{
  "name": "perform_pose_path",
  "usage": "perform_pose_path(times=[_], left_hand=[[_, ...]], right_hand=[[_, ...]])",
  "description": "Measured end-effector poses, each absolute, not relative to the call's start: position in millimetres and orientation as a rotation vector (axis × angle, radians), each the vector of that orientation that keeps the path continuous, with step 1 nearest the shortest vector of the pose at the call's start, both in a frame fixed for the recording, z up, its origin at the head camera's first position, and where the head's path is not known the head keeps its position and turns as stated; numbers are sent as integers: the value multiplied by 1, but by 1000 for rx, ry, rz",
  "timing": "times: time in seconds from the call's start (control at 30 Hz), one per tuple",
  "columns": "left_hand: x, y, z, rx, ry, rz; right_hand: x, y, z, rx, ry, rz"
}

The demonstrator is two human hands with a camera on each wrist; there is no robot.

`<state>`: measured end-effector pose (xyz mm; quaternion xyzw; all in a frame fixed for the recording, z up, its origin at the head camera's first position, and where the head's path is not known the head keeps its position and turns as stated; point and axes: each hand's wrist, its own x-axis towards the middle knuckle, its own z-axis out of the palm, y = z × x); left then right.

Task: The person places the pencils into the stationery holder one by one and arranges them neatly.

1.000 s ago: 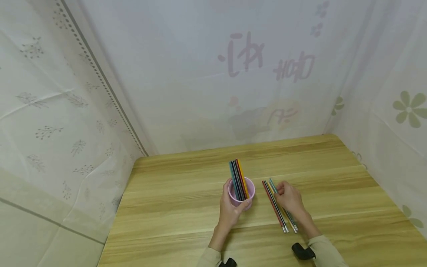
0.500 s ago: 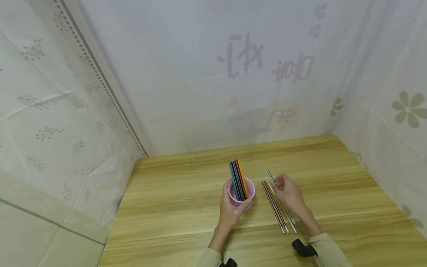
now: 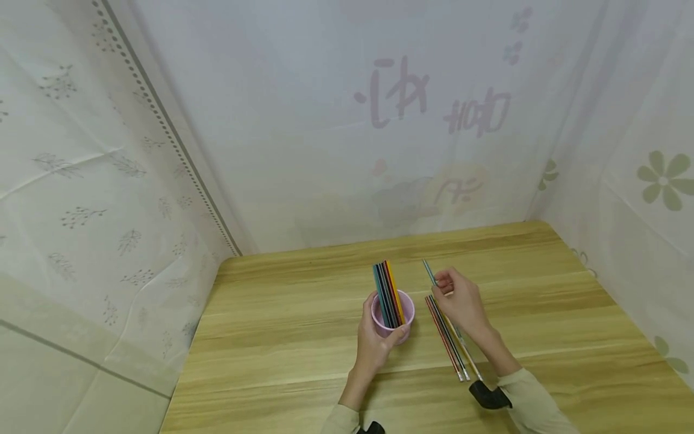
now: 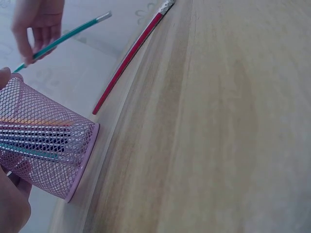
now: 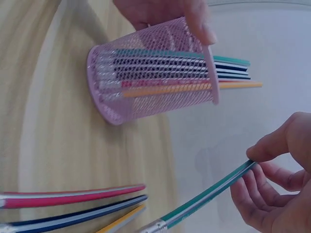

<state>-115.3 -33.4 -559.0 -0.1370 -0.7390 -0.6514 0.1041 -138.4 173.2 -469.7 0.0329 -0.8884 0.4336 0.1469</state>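
My left hand grips a pink mesh pencil cup around its side, thumb at the rim. Several pencils in teal, dark blue, red and yellow lean together inside, their silver ends at the cup's bottom. To the right of the cup, my right hand pinches a teal pencil between thumb and fingers near its upper end. That pencil is raised and slanted, silver end down toward me. Below the right hand, a red pencil, a dark blue pencil and a yellow pencil lie side by side.
Everything rests on a wood-grain table. Pale patterned curtains hang behind it and along both sides. A black wrist mount sits at the right sleeve, close to the silver ends of the lying pencils.
My right hand has lifted the teal pencil from beside the others and moved it up and left, toward the cup. The left hand and cup have stayed put.
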Motion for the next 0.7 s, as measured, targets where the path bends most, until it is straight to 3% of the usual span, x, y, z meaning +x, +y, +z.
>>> perform_pose_path(times=[0.7], left_hand=[[-114,-34,-555,-404,-2200,-1900]], right_hand=[[-152,135,-423,227,-2354,1438]])
